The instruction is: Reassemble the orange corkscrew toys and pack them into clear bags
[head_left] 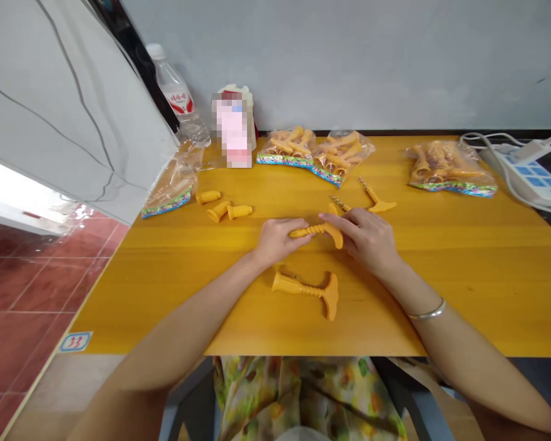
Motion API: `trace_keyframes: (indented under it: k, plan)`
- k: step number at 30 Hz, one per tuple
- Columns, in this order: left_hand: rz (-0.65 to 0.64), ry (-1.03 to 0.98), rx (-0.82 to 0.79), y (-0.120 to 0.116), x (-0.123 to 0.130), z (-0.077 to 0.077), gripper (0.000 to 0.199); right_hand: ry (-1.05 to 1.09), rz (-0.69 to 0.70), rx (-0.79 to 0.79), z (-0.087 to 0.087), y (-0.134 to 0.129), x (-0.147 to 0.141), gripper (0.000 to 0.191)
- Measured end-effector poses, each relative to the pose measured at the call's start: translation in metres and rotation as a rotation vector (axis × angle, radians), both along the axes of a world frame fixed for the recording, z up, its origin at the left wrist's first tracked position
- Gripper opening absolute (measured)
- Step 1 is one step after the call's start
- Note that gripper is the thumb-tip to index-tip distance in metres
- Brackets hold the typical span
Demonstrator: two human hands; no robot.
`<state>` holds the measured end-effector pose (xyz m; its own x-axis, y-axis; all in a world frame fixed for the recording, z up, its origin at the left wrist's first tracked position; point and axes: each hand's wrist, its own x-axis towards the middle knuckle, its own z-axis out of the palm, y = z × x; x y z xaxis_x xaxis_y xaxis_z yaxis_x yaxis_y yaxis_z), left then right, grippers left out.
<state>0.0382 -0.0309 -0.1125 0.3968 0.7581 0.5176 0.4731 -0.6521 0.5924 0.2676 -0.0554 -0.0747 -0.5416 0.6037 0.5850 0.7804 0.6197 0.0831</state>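
Evidently, the left hand (pixel 278 240) grips the far end of 1 yellow corkscrew (pixel 314 230) and the right hand (pixel 371 239) its handle (pixel 335 236), over the table (pixel 165 294) behind a sleeved corkscrew (pixel 287 283) near the front edge; any twist would need steady fingers.

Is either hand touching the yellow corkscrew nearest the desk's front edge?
No, that corkscrew lies on the desk, apart from left hand and right hand.

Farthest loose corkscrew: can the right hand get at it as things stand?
Probably yes: the loose corkscrew lies just beyond the right hand, uncovered, though that hand is busy at another corkscrew's handle.
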Motion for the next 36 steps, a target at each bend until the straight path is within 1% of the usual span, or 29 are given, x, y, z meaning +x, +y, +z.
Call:
trace_keyframes:
  k: [1,3,6,8,11,13,16,20,22,24,29,33,36]
  plan:
    - [-0.003,-0.007,0.012,-0.001,0.0,0.0,0.018,-0.014,0.005,0.041,0.0,0.0,0.0,0.035]
    - [-0.01,-0.007,0.032,-0.002,-0.001,-0.001,0.018,-0.024,0.025,0.073,0.001,-0.001,0.0,0.031]
    - [-0.011,0.0,0.058,-0.002,-0.001,-0.003,0.019,-0.019,0.046,0.045,0.0,-0.001,-0.001,0.028]
    - [-0.011,0.0,0.085,-0.002,-0.001,-0.004,0.019,-0.02,0.021,0.021,0.001,-0.001,0.0,0.026]
    - [-0.012,-0.007,0.149,-0.003,0.0,-0.004,0.019,-0.031,-0.035,0.024,0.003,-0.003,0.001,0.025]
    - [-0.016,-0.008,0.181,-0.003,0.0,-0.003,0.017,-0.041,-0.058,0.016,0.006,-0.004,0.0,0.026]
    - [-0.011,0.036,0.19,-0.003,0.0,-0.003,0.016,-0.038,-0.073,-0.044,0.008,-0.005,-0.002,0.03]
    - [0.032,0.115,0.231,-0.002,-0.004,-0.005,0.019,0.03,-0.019,-0.144,0.004,-0.004,-0.007,0.039]
    - [0.034,0.132,0.269,-0.001,-0.005,-0.005,0.022,0.095,0.003,-0.198,0.001,-0.005,-0.009,0.045]
    - [0.025,0.14,0.307,0.0,-0.005,-0.005,0.024,0.172,-0.006,-0.269,0.0,-0.007,-0.012,0.05]
    - [0.019,0.113,0.392,-0.002,-0.002,-0.001,0.026,0.338,-0.053,-0.516,0.004,-0.012,-0.016,0.063]
    - [0.008,0.131,0.384,-0.003,-0.001,-0.001,0.028,0.449,-0.106,-0.747,0.009,-0.014,-0.017,0.069]
    - [0.016,0.172,0.36,-0.004,-0.001,-0.001,0.03,0.521,-0.073,-0.91,0.013,-0.015,-0.018,0.068]
